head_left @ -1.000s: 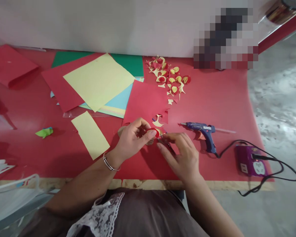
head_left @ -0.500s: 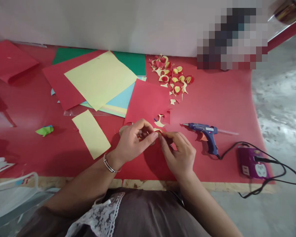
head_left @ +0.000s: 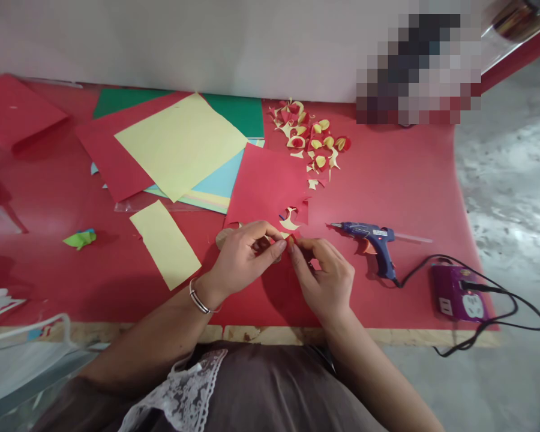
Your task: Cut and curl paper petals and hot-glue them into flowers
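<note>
My left hand (head_left: 249, 258) and my right hand (head_left: 326, 279) meet at their fingertips over the red table. Between them both pinch a small red and yellow paper piece (head_left: 290, 239), mostly hidden by the fingers. Just beyond the fingertips lies a cut yellow paper scrap (head_left: 290, 219), near the lower edge of a red paper sheet (head_left: 270, 180). Farther back is a pile of curled red and yellow paper pieces (head_left: 320, 144). To the right of my right hand, a blue glue gun (head_left: 369, 234) rests on its side.
Yellow sheet (head_left: 182, 147) tops stacked coloured paper at back left; a smaller yellow strip (head_left: 165, 245) lies nearer. A green paper piece (head_left: 80, 239) is at left. Purple power socket (head_left: 461, 293) with a black cord sits at the right edge. A pale wall (head_left: 184, 48) stands behind.
The view has shifted slightly. Both hands stay together with the fingertips still pinching the small paper piece, which has turned a little.
</note>
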`<action>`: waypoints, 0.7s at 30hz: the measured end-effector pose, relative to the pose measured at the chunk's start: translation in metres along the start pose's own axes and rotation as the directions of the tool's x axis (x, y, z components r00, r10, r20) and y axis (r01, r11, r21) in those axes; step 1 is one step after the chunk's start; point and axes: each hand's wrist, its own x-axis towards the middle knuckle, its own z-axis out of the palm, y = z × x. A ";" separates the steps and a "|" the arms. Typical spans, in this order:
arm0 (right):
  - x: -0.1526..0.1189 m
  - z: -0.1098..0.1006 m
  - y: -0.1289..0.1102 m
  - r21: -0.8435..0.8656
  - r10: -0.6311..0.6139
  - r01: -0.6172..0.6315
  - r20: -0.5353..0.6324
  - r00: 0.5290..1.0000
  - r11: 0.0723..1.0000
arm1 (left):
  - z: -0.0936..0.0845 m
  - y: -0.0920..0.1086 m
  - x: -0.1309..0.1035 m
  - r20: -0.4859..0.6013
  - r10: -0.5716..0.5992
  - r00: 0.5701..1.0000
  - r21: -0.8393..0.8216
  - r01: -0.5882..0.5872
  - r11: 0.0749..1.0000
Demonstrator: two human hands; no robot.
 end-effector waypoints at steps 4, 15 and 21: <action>-0.001 0.000 0.001 -0.003 -0.021 0.021 0.020 1.000 1.000 | 0.002 -0.005 0.000 0.069 -0.125 0.990 -0.151 0.135 0.979; -0.002 -0.008 -0.005 0.114 0.082 -0.095 0.112 0.990 0.989 | -0.002 -0.001 0.006 0.165 -0.202 0.965 -0.331 0.247 0.911; 0.004 -0.008 -0.005 0.172 0.166 -0.193 0.162 0.973 0.966 | -0.002 -0.001 0.007 0.166 -0.179 0.970 -0.373 0.230 0.899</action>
